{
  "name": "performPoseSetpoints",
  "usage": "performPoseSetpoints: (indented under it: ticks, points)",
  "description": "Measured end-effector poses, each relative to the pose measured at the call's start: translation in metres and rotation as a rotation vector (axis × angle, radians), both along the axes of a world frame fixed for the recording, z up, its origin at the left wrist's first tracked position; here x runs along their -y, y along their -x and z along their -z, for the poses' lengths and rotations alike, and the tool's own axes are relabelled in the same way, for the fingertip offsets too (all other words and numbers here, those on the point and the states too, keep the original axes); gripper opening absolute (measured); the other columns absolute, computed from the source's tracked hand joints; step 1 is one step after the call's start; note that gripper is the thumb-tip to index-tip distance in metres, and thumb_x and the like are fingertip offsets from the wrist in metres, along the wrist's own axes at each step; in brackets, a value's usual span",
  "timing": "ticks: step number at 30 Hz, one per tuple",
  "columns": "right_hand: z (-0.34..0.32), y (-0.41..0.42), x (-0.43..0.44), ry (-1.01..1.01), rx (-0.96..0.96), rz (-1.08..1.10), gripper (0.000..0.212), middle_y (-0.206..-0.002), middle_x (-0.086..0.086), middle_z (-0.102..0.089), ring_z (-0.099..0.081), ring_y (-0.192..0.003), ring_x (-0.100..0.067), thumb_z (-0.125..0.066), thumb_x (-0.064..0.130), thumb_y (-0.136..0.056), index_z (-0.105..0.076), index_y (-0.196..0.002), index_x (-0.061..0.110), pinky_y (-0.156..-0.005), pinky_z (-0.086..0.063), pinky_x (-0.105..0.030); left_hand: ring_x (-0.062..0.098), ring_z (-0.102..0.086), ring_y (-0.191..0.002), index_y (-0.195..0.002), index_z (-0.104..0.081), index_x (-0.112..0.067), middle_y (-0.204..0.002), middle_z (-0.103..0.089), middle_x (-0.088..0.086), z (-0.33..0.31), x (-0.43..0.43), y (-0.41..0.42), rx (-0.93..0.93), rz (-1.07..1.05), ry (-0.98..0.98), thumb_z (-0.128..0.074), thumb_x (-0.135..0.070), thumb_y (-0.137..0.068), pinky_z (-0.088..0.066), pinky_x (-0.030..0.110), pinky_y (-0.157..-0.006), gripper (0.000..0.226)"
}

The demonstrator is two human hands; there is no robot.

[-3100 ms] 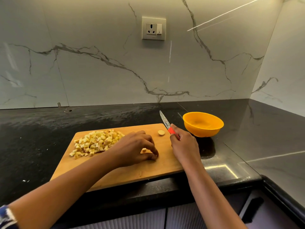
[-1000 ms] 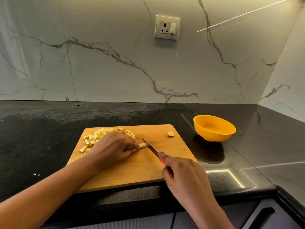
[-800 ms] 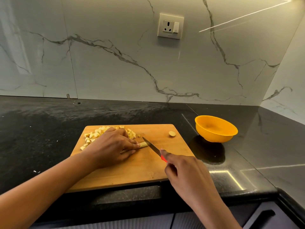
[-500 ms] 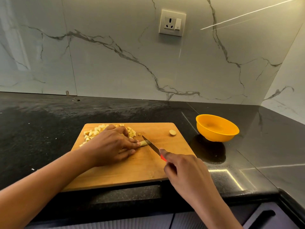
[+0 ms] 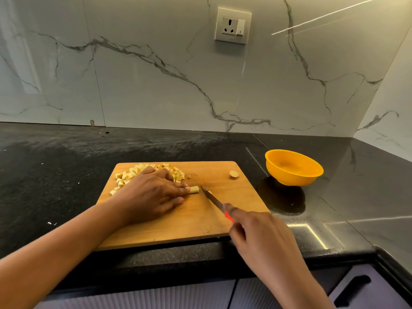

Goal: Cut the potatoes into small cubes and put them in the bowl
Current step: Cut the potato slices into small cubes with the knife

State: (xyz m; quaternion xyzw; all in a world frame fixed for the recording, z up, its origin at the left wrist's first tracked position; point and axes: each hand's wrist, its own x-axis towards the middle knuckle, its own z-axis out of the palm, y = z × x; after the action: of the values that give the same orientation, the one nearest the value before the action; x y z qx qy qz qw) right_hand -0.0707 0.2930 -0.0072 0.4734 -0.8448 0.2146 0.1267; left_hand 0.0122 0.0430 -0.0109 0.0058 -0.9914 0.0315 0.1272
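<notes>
A wooden cutting board (image 5: 169,221) lies under both hands. The left hand (image 5: 151,195) pins a potato strip (image 5: 194,189); cubes (image 5: 136,172) pile behind it. The right hand (image 5: 260,237) grips a knife (image 5: 213,199). An orange bowl (image 5: 293,167) sits beyond.

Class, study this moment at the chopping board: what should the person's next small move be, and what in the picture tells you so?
Probably bring the knife down across the potato strip. The left hand pins the strip on the cutting board with a short end exposed, and the blade tip, held by the right hand, sits just beside that end. The bowl looks empty, so transferring comes later.
</notes>
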Motion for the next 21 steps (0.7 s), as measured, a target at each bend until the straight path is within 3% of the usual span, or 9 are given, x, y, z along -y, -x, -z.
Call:
performPoseSetpoints:
  ticks: [4, 8, 11, 17, 21]
  points:
    - [0.000, 0.004, 0.009, 0.078, 0.014, 0.008, 0.047, -0.087, 0.014, -0.058, -0.051, -0.072, -0.006, -0.038, 0.035, -0.098, -0.032, -0.144, 0.040, -0.057, -0.031, -0.015, 0.003, -0.046, -0.117, -0.126, -0.040, -0.048, -0.126, -0.054, -0.027, 0.002, 0.001, -0.004, -0.054, 0.001, -0.075, -0.001, -0.076, -0.082, -0.033, 0.026, -0.089, 0.066]
    - [0.001, -0.002, 0.014, 0.098, 0.004, -0.022, 0.047, -0.086, 0.013, -0.059, -0.049, -0.071, -0.006, -0.038, 0.034, -0.098, -0.031, -0.144, 0.040, -0.054, -0.030, -0.015, -0.001, -0.041, -0.119, -0.125, -0.041, -0.051, -0.126, -0.048, -0.034, -0.001, -0.001, -0.005, -0.007, -0.009, -0.077, 0.005, -0.080, -0.076, -0.032, 0.026, -0.092, 0.073]
    - [0.001, -0.007, 0.017, 0.057, 0.002, -0.034, 0.047, -0.090, 0.012, -0.060, -0.045, -0.071, -0.007, -0.036, 0.033, -0.099, -0.030, -0.145, 0.038, -0.051, -0.024, -0.016, 0.000, -0.041, -0.119, -0.126, -0.044, -0.050, -0.128, -0.048, -0.033, -0.002, -0.002, -0.004, 0.004, -0.013, -0.047, 0.008, -0.080, -0.075, -0.034, 0.029, -0.093, 0.080]
    - [0.002, -0.009, 0.025, -0.035, -0.032, -0.019, 0.048, -0.102, 0.009, -0.063, -0.055, -0.087, -0.009, -0.034, 0.034, -0.100, -0.026, -0.147, 0.035, -0.067, -0.036, -0.023, 0.001, -0.040, -0.121, -0.128, -0.044, -0.050, -0.130, -0.048, -0.032, -0.003, -0.002, -0.003, 0.015, -0.016, -0.022, 0.013, -0.080, -0.073, -0.034, 0.029, -0.094, 0.085]
    - [-0.001, -0.007, 0.036, -0.155, -0.079, -0.024, 0.049, -0.109, 0.002, -0.062, -0.056, -0.094, -0.016, -0.033, 0.033, -0.101, -0.024, -0.149, 0.028, -0.069, -0.037, -0.028, 0.000, -0.038, -0.122, -0.129, -0.043, -0.050, -0.131, -0.047, -0.033, -0.004, -0.003, -0.002, 0.028, -0.028, -0.005, 0.015, -0.081, -0.070, -0.032, 0.028, -0.094, 0.089]
